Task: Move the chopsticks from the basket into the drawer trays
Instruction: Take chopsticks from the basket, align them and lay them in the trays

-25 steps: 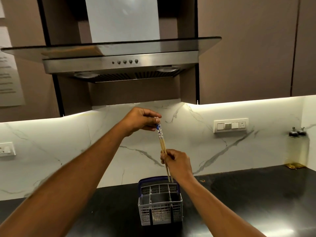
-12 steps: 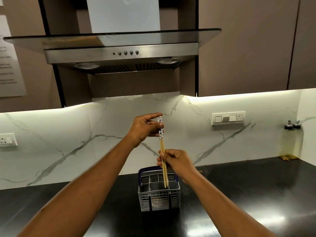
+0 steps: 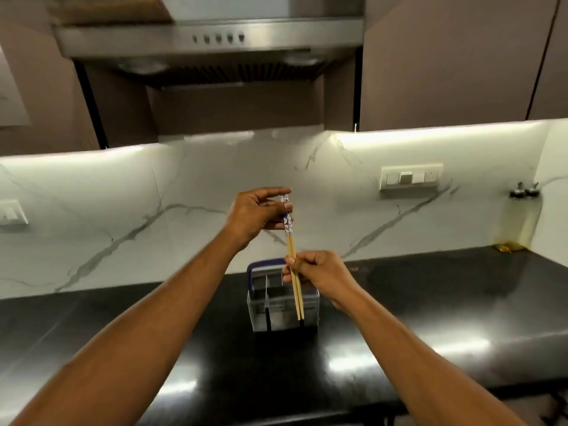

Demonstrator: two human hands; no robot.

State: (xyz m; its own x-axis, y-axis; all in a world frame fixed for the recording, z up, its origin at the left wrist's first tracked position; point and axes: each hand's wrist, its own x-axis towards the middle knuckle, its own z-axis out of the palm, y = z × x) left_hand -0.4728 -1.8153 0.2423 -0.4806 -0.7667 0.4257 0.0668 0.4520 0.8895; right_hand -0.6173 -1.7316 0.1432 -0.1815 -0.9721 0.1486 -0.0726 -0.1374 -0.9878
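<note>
On the glossy black counter I see a grey slatted basket with a blue handle. Above it my right hand grips two pale wooden chopsticks mid-shaft; my left hand pinches their blue-and-white patterned tops. Behind stands a veined marble wall.

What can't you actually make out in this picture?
All in the head view:
- Drawer trays: none in frame.
- Basket contents: blurred, partly behind the chopsticks and right hand.
- Chopstick tops: covered by the left hand fingers.
- Hood buttons: motion-blurred.
- Bottles at right: too small.
</note>
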